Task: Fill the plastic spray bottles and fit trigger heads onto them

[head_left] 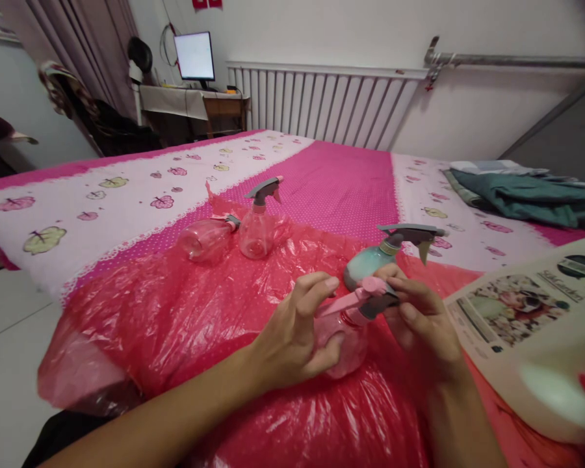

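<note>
Left hand (295, 325): curled around the pink bottle (353, 348); a light, steady grip should suit it.
Right hand (422, 315): fingertips pinching the grey spray head (379, 303); best kept straight.

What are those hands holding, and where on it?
A pink spray bottle. The left hand holds its body, and the right hand holds the grey part of its spray head.
</note>
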A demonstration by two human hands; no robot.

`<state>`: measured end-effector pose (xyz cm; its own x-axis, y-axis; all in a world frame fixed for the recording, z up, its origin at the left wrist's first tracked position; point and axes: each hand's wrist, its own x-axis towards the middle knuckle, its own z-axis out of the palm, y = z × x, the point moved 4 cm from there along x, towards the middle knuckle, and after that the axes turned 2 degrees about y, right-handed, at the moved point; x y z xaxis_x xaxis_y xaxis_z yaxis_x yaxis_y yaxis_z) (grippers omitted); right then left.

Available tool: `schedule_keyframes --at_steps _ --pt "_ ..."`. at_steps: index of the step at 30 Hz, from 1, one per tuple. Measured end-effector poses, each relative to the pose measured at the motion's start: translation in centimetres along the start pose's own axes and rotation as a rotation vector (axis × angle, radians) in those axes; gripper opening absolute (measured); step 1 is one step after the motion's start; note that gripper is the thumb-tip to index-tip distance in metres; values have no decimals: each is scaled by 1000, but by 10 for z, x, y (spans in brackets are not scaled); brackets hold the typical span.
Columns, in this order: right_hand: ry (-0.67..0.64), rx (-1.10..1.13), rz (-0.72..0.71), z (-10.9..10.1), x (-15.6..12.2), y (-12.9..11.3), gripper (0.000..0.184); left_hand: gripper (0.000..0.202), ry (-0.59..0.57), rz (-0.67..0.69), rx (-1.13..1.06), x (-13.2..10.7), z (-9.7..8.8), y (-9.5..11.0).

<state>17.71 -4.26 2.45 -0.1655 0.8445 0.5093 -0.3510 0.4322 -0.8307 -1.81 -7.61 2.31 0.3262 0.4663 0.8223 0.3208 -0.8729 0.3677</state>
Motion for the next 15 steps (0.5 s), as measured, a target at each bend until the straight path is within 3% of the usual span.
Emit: schedule_keyframes --at_steps 6,15 --pt "88 7 36 1 -2 2 17 88 -40 22 21 2 2 2" --pt "100 -11 35 -3 -2 -1 16 88 -131 -7 -14 3 5 0"
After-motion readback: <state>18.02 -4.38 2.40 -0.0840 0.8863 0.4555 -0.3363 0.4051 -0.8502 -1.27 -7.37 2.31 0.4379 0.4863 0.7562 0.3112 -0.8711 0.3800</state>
